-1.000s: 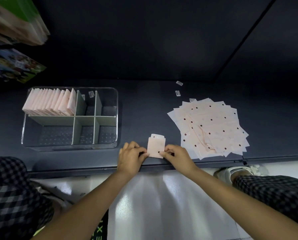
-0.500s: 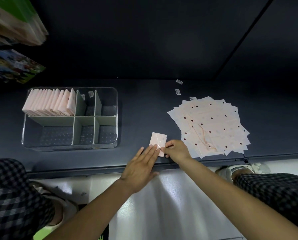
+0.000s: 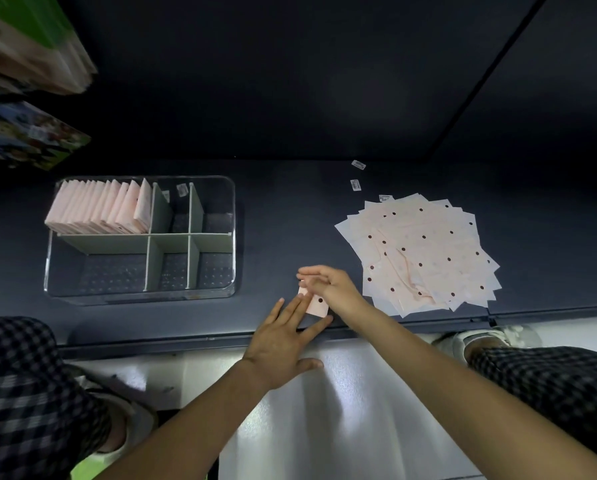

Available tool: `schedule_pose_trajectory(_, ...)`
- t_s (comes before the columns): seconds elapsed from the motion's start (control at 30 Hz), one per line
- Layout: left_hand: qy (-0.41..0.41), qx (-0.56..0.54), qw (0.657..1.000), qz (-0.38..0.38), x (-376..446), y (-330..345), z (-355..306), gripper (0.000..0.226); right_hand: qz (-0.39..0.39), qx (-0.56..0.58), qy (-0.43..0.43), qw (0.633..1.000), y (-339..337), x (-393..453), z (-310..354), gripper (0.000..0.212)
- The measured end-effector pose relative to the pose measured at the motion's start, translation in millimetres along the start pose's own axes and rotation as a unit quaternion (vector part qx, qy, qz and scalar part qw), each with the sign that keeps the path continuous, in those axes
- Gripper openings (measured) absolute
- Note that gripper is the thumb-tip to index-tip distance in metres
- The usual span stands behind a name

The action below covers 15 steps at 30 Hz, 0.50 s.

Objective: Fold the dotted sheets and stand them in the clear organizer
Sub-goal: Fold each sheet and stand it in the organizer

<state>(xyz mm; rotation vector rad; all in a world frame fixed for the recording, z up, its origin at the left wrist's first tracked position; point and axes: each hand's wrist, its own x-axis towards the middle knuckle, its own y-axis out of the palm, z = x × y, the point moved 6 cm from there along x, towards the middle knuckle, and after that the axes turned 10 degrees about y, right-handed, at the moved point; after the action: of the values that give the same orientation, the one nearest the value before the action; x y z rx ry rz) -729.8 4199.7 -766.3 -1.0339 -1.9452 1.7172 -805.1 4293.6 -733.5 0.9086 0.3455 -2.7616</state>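
step: creasing folded sheet [image 3: 316, 304] | left hand [image 3: 283, 336] pressing flat, right hand [image 3: 328, 284] seemingly pinching (blurred) | next: standing it in organizer [image 3: 141, 292]

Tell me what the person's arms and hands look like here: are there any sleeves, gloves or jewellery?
Both forearms are bare as far as the picture shows, with no sleeve in view. The left hand and the right hand wear no gloves, and no ring, watch or bracelet can be seen. The right hand is a little blurred, so fine details there cannot be made out.
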Motion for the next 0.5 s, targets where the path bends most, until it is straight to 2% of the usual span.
schedule_pose_trajectory(0.1,0.006,-0.011,1.0,-0.009,0,0,1,0.074,-0.023,0.072,0.008,0.997,-7,11,0,0.027)
schedule_pose_trajectory(0.2,0.006,-0.037,0.999,-0.03,-3,-2,7,0.079,-0.045,0.09,-0.004,0.995,-8,15,1,0.023)
schedule_pose_trajectory(0.27,-0.002,-0.056,0.997,-0.045,-4,-4,13,0.084,-0.117,0.009,-0.045,0.992,-16,10,1,0.017)
schedule_pose_trajectory(0.33,-0.003,-0.078,0.995,-0.06,-3,-8,16,0.082,-0.164,-0.13,-0.117,0.971,-19,-3,-2,0.01)
schedule_pose_trajectory(0.43,-0.012,-0.124,0.988,-0.093,-1,-16,21,0.07,-0.151,-0.318,-0.217,0.91,-11,-25,-21,0.009)
schedule_pose_trajectory(0.5,-0.014,-0.141,0.985,-0.102,0,-21,23,0.062,-0.155,-0.387,-0.252,0.873,-10,-33,-31,0.015)
